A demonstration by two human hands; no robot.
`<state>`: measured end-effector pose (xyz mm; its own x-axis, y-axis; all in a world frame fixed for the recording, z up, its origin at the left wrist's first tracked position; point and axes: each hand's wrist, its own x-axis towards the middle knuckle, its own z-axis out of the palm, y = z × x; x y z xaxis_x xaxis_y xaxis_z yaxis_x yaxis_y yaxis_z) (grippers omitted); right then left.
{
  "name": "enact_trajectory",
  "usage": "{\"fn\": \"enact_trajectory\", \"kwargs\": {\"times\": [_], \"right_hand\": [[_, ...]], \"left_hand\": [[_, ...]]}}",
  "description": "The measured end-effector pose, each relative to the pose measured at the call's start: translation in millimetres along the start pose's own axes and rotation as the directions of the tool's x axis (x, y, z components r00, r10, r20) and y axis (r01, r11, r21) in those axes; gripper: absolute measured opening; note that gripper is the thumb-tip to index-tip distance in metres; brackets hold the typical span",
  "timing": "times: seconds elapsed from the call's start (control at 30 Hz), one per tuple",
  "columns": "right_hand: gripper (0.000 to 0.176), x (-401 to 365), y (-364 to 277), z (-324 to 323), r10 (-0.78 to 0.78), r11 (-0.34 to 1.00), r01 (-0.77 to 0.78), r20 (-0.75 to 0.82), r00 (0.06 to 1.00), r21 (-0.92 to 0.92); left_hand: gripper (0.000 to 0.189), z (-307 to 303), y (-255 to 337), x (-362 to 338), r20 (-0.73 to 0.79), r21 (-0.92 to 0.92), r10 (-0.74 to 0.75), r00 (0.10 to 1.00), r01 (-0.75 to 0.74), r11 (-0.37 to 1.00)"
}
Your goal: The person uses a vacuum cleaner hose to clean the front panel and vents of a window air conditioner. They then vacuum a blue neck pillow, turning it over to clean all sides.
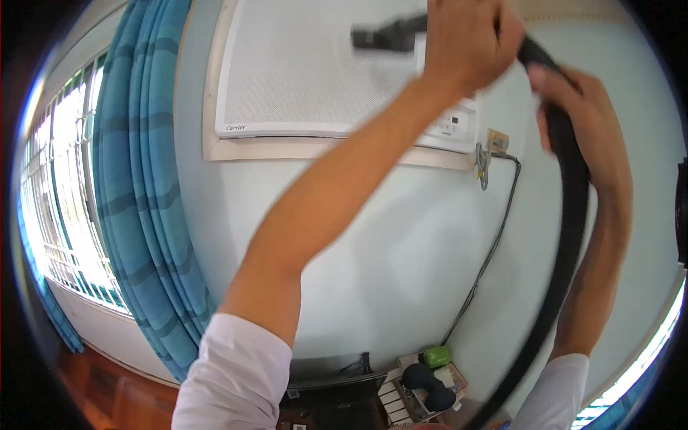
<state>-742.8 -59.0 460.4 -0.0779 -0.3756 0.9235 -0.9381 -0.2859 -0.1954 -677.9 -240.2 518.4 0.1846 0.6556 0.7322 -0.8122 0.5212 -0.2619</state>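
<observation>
My left hand (473, 43) is raised at the top, its fingers closed round the front end of a black vacuum cleaner hose (571, 193). From that hand a black nozzle (387, 36), blurred by motion, points left across the white grille of a wall air conditioner (301, 72). Farther back along the hose, my right hand (591, 118) is wrapped round it. Below my right hand the hose hangs in a long curve to the bottom of the view. The control panel (450, 123) at the unit's lower right shows partly behind my left forearm.
A coiled grey cord (482, 166) hangs by a wall outlet (498, 140), and a black cable runs down the wall. Blue curtains (140, 179) flank a barred window on the left. Low down are a dark monitor (333, 383) and a box with a green item (436, 356).
</observation>
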Motion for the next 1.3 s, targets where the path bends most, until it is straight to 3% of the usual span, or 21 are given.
{"fn": "enact_trajectory", "kwargs": {"times": [0.03,0.07,0.1,0.13,0.17,0.23,0.33,0.47,0.53,0.7,1.07,1.17,1.3], "right_hand": [[0.044,22.2,2.1,13.4,-0.107,0.994,0.110,-0.098,0.989,0.028],[0.046,46.8,4.8,27.0,-0.206,0.975,0.219,-0.204,0.957,0.047],[0.048,73.4,9.5,34.6,-0.233,0.971,0.240,-0.219,0.947,0.005],[0.035,80.8,-22.6,39.7,-0.025,0.977,0.075,-0.244,0.969,0.199],[0.036,93.0,-17.7,39.3,-0.077,0.979,0.121,-0.255,0.964,0.165],[0.038,122.3,-2.4,48.4,-0.144,0.973,0.186,-0.272,0.952,0.138],[0.048,158.8,29.7,76.5,-0.236,0.965,0.255,-0.218,0.947,0.066],[0.048,171.8,44.0,112.4,-0.180,0.960,0.227,-0.259,0.949,0.165],[0.048,170.5,49.7,125.4,-0.152,0.957,0.201,-0.233,0.961,0.208],[0.045,165.9,56.0,127.8,-0.099,0.950,0.130,-0.121,0.988,0.283],[0.039,122.6,47.3,120.8,-0.070,0.959,0.084,-0.061,0.996,0.272],[0.038,118.9,53.6,121.1,-0.097,0.939,0.110,-0.057,0.994,0.326],[0.038,93.5,40.0,117.0,-0.039,0.952,0.049,-0.039,0.998,0.303]], "left_hand": [[0.026,35.0,-16.5,25.3,-0.221,-0.668,-0.182,0.958,-0.012,0.744],[0.028,44.0,-35.9,51.0,-0.122,-0.746,-0.086,0.989,-0.035,0.665],[0.030,60.3,-49.6,64.6,-0.155,-0.700,-0.047,0.987,-0.076,0.711],[0.032,77.6,-59.2,76.5,-0.186,-0.652,-0.008,0.983,-0.117,0.749],[0.032,91.2,-69.5,82.2,-0.197,-0.653,0.000,0.980,-0.132,0.745],[0.034,113.3,-92.6,79.4,-0.019,-0.609,0.117,0.993,-0.104,0.786],[0.035,118.3,-114.9,68.0,0.090,-0.625,0.191,0.977,-0.094,0.775],[0.035,129.9,-129.2,51.5,0.197,-0.623,0.200,0.960,-0.036,0.782],[0.035,134.2,-132.6,40.5,0.330,-0.568,0.209,0.921,0.017,0.823],[0.032,142.4,-127.2,25.2,0.254,-0.557,0.196,0.947,-0.022,0.830],[0.028,118.6,-112.2,-2.5,0.120,-0.582,0.168,0.978,-0.068,0.810],[0.027,115.2,-104.7,-10.6,0.206,-0.505,0.142,0.968,-0.019,0.863],[0.024,87.9,-91.9,-19.0,0.061,-0.541,0.111,0.992,-0.061,0.839]]}}
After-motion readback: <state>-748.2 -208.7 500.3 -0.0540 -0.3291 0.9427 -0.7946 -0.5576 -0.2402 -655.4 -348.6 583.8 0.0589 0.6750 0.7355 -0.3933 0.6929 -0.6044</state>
